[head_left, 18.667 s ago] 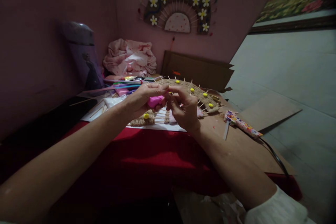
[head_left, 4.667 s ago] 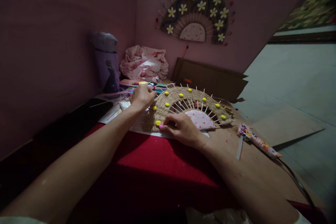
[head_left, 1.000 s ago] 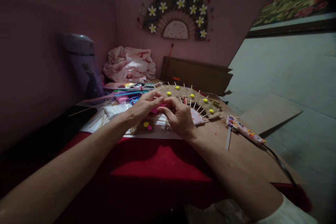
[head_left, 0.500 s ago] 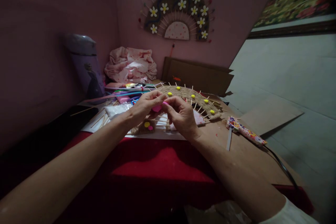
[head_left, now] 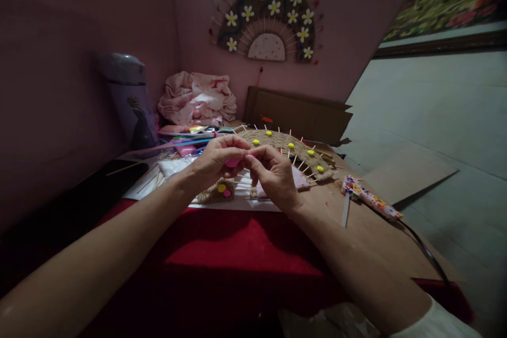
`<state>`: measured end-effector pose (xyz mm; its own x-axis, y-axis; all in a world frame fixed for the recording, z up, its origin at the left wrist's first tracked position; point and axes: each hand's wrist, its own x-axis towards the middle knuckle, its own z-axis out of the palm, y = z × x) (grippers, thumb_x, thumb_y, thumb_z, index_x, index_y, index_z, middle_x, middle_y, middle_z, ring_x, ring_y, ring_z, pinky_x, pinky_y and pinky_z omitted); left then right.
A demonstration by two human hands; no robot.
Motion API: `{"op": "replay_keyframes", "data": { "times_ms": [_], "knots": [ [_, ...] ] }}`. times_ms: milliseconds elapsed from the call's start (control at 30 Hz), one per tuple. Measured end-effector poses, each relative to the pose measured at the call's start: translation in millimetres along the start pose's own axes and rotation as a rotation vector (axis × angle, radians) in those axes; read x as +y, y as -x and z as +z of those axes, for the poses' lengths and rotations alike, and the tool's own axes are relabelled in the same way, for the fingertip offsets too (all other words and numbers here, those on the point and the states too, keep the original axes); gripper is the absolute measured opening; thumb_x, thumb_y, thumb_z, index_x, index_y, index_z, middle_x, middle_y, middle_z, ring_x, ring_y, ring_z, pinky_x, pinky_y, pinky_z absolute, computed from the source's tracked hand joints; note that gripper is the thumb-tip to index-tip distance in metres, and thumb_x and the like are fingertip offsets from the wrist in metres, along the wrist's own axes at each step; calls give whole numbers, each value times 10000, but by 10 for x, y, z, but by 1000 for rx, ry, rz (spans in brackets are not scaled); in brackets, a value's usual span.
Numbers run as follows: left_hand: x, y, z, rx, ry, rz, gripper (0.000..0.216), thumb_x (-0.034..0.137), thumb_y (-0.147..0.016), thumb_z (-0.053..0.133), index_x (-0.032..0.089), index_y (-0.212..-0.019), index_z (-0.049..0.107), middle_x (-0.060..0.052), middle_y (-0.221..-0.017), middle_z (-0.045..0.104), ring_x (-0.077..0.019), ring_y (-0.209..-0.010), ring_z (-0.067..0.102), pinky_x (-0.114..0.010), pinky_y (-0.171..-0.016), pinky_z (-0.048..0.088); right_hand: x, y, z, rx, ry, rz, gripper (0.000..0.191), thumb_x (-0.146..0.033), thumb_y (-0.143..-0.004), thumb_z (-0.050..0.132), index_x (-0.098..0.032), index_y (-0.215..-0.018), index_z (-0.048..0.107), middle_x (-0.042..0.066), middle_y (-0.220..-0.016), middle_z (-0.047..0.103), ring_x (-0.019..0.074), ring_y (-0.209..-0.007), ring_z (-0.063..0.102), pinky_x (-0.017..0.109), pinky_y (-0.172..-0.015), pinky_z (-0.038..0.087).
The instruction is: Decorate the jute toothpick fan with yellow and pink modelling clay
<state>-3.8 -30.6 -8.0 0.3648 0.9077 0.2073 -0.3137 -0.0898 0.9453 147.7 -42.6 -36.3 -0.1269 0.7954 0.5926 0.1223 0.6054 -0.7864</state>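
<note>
A soft-looking pink lump, apparently modelling clay (head_left: 233, 162), sits in the closed fingers of my left hand (head_left: 217, 157). My right hand (head_left: 273, 174) is beside it, thumb and forefinger pinching a small pink bit at the lump's right side. Whether the bit is still joined to the lump is hard to see. Behind and below the hands lies an arched twine-woven fan piece (head_left: 281, 140) with thin sticks poking out and several yellow dots on it. At its near left end (head_left: 212, 194) a yellow dot and a pink dot touch. My hands hide part of the arch.
A flower-patterned glue gun (head_left: 372, 198) with a black cord rests on brown cardboard (head_left: 317, 211) at the right. Craft supplies and loose sticks (head_left: 152, 177) lie to the left, near a purple bottle (head_left: 132, 100). A red cloth (head_left: 237, 243) covers the front. A finished fan (head_left: 267, 45) hangs behind.
My left hand has shifted slightly left with the pink lump, widening the gap between it and my right fingertips. My right hand stays almost in place, still pinching.
</note>
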Motion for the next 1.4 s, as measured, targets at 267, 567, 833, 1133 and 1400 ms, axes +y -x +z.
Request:
{"op": "replay_keyframes", "data": {
  "times_ms": [267, 567, 833, 1133, 1400],
  "knots": [
    [60, -17, -1, 206, 72, 4, 130, 127, -610, 649, 125, -739, 660, 2, -541, 580, -62, -442, 489, -155, -398, 313, 48, -105, -42, 230, -187, 55, 282, -429, -771, 736, -181, -783, 604, -57, -574, 575, 65, -406, 488, 196, -339, 429],
    [-25, -21, -57, 127, -65, 34, 333, 398, -667, 792, 147, -614, 580, 19, -511, 533, -53, -379, 428, -174, -336, 227, 16, -89, -16, 67, -355, 83, 337, -495, -777, 726, -177, -818, 621, -53, -593, 596, 61, -420, 511, 182, -331, 458],
    [-42, -8, 11, 63, -235, 79, 448, 500, -615, 839, 126, -608, 591, 31, -477, 509, -30, -397, 369, -160, -366, 245, 0, -54, 0, -8, -362, 76, 332, -495, -785, 726, -183, -795, 612, -65, -572, 580, 62, -391, 506, 183, -321, 452],
    [-58, 1, 21, 73, -227, 45, 572, 683, -619, 745, 140, -621, 565, 31, -470, 486, -42, -375, 380, -170, -343, 233, -13, -62, 14, -19, -330, 72, 333, -472, -734, 776, -192, -823, 620, -59, -611, 599, 66, -433, 506, 190, -348, 468],
    [-29, 6, 31, 80, -318, 98, 512, 591, -611, 798, 132, -642, 574, 23, -508, 523, -45, -415, 405, -167, -366, 274, 14, -59, 4, 33, -244, 28, 283, -448, -770, 749, -194, -812, 630, -61, -599, 578, 59, -432, 482, 189, -361, 454]
  ]
}}
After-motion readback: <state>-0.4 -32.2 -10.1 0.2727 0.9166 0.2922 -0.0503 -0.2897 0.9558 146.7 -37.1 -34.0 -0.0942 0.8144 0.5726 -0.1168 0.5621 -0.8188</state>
